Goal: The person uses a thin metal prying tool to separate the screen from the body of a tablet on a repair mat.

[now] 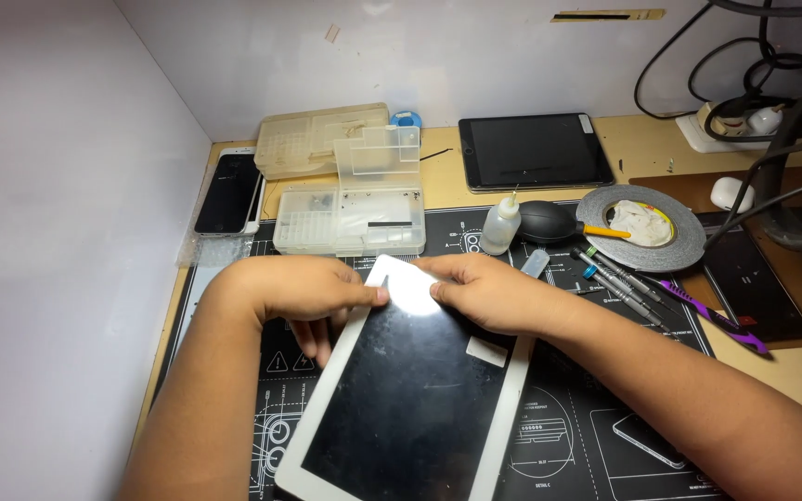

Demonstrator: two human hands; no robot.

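The left hand (303, 292) has a closed grip on the top left edge of a white tablet (410, 399), with the thumb pressed on the front and the fingers curled under it. The right hand (485, 292) is closed on the top edge too, just beside the left, thumb on top of the glass. The tablet has a dark screen and lies slanted on a black mat (587, 445) in the middle of the worktop (791, 371), close to the person. Behind the hands stands a clear plastic box (350, 218) with its lid up; it has many little sections, and the tiny bits in them are too small to tell. A second, yellowish box (322, 139) lies behind it, shut. A phone (229, 193) lies to the left. A small white bottle (500, 224), a black air blower (549, 221), a roll of tape (640, 225) and some screwdrivers (619, 283) sit near the right hand. Another dark tablet (533, 151) lies at the back.
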